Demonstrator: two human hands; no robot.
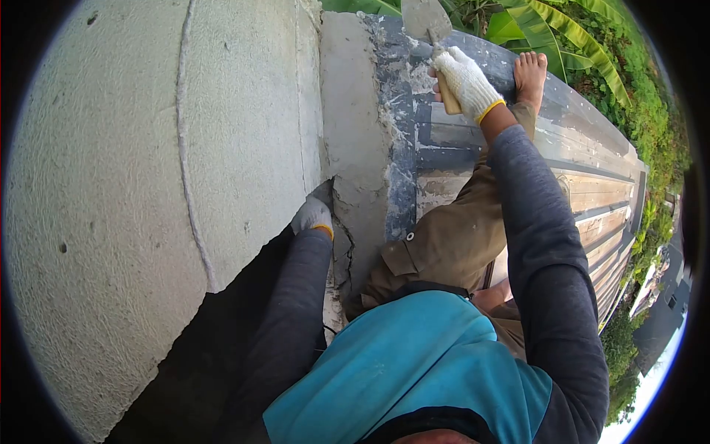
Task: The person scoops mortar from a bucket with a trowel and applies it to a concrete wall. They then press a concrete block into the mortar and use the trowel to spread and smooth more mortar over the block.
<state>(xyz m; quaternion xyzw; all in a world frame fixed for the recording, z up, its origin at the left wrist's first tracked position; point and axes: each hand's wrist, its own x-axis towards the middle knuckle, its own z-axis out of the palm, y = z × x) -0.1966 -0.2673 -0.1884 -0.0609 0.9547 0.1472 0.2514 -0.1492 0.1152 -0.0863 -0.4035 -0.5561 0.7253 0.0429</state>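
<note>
Fingers of right hand (466, 80) gloved, clenched round wooden handle of trowel (426, 18), blade raised above mortar-smeared plank (444, 157). Left hand (312, 216) gloved, against wall (148, 163) edge; cannot tell finger state. Bare foot (530, 74) on plank.

1. This is an outdoor building site, high up on a structure, in daylight.
2. A rough grey plastered wall (148, 185) fills the left, with a cracked cement edge (355, 148) just beside it.
3. Mortar-smeared boards (592, 185) form a platform under a bare foot (530, 74).
4. The gloved right hand (466, 81) grips a trowel (425, 18).
5. Banana leaves (562, 37) and other greenery lie past the platform; buildings (658, 274) show well below.
</note>
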